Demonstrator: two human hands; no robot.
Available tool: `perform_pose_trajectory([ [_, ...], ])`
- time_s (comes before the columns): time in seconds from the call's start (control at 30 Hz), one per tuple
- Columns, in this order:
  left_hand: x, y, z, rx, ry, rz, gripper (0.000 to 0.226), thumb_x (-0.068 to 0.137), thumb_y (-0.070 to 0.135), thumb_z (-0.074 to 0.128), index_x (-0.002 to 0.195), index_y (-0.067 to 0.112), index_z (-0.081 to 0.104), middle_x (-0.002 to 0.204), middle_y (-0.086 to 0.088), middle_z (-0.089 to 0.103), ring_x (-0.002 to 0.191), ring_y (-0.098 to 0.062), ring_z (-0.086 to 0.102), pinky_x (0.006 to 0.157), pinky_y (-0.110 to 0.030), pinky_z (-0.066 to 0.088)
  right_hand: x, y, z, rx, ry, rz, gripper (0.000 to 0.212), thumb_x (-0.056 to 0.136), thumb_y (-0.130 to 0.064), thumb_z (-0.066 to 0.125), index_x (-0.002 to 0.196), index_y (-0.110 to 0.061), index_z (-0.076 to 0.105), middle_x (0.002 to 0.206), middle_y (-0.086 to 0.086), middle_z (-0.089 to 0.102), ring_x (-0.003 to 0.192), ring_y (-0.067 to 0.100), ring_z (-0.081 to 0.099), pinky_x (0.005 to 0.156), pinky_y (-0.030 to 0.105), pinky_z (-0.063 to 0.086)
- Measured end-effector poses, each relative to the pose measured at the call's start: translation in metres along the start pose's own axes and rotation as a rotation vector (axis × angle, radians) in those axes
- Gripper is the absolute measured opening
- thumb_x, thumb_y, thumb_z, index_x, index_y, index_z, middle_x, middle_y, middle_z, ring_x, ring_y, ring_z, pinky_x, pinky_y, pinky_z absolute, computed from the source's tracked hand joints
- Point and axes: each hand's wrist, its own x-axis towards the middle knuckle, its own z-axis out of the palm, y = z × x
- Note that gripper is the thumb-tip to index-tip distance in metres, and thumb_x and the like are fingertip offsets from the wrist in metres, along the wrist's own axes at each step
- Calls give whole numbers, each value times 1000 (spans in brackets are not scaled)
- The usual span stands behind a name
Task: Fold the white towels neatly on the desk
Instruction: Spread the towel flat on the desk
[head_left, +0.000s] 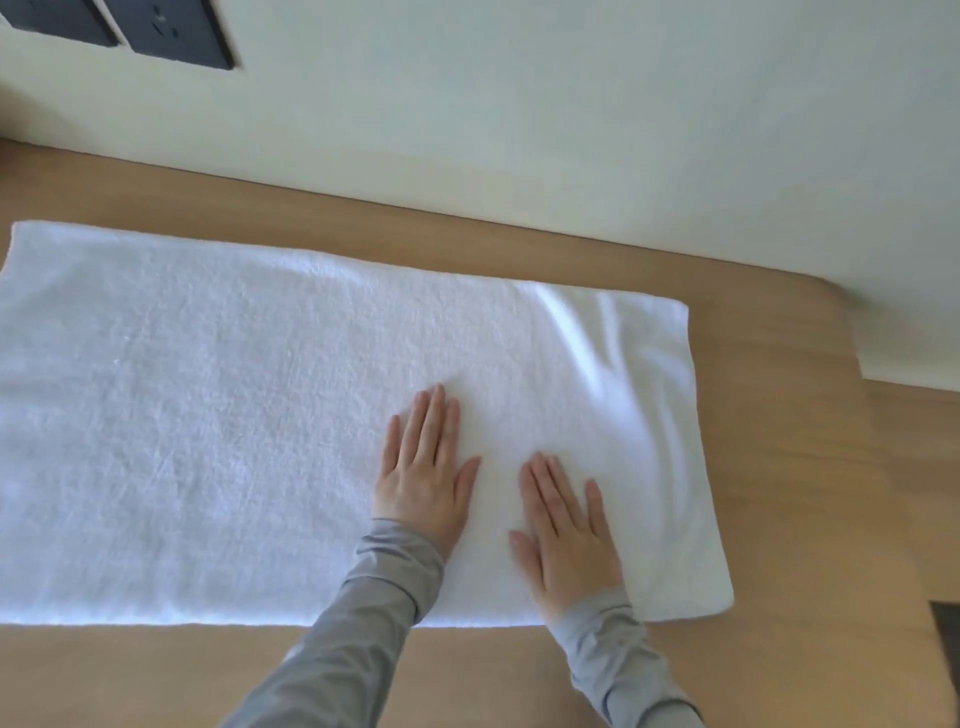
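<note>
Towel, white and thick-piled, lies spread lengthwise on the wooden desk. Its left end reaches the frame's edge and its far side sits near the wall, below two dark sockets at upper left. That left stretch looks smooth. Right of centre, a person in grey sleeves presses the left hand palm-down on the cloth, fingers straight and close together, thumb angled out. Just beside it, nearer the front edge, the right hand lies equally flat with fingers extended. Neither hand grips anything. The step appears to be smoothing ahead of a fold. Doing it well likely means sweeping both palms outward toward the creases bunched near the far right corner. Pressure should be light and even so the pile is not dragged into new ridges. The short right edge should then be checked for straightness and its corners for squareness, since slack left here would probably show in every later layer. Farther right the desk's wood grain shows, and a dark object cuts into the lower right corner, too little visible to identify.
</note>
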Motion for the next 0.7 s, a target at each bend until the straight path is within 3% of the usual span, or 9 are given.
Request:
perform_pose_trajectory([
  [0.1, 0, -3, 5, 30, 1, 2, 63, 94, 44, 23, 146, 9, 26, 153, -9, 27, 142, -24, 22, 116, -44, 16, -19, 60, -3, -37, -25, 162, 62, 95, -44, 18, 146, -10, 24, 155, 2, 19, 145, 11, 5, 114, 44, 11],
  [0.23, 0, 0, 6, 23, -2, -13, 65, 93, 46, 20, 147, 10, 25, 154, -8, 25, 143, -23, 20, 116, -44, 16, -39, 113, -6, 49, -47, 401, 68, 90, -53, 5, 147, -16, 8, 155, 0, 3, 145, 18, 11, 116, 41, 8],
  [0.33, 1, 2, 5, 35, -9, -19, 66, 93, 46, 17, 147, 10, 24, 155, -8, 23, 143, -24, 19, 117, -44, 15, -41, 119, -4, 82, -78, 453, 70, 84, -55, 0, 144, -18, -3, 152, -1, -6, 146, 22, 7, 117, 37, -1],
  [0.43, 1, 4, 3, 54, -19, -16, 67, 92, 47, 14, 147, 9, 23, 155, -9, 22, 143, -24, 18, 117, -44, 13, -41, 112, -7, 65, -64, 470, 78, 82, -62, -15, 144, -15, -2, 152, 1, -6, 145, 21, 0, 118, 43, -1],
  [0.57, 4, 12, 2, 34, 1, -39, 67, 93, 44, 17, 145, 4, 28, 153, -14, 26, 142, -30, 21, 116, -46, 14, -34, 95, -19, 90, 60, 376, 73, 94, -52, -3, 143, -3, 19, 152, 13, 19, 143, 26, 15, 117, 48, 9],
  [0.7, 19, 48, 5, -26, 32, -14, 64, 93, 40, 22, 144, 1, 30, 152, -16, 28, 141, -32, 23, 115, -45, 16, 3, 79, -33, 159, 67, 86, 60, 99, -38, 14, 142, 1, 28, 151, 14, 23, 143, 27, 15, 116, 44, 8],
])
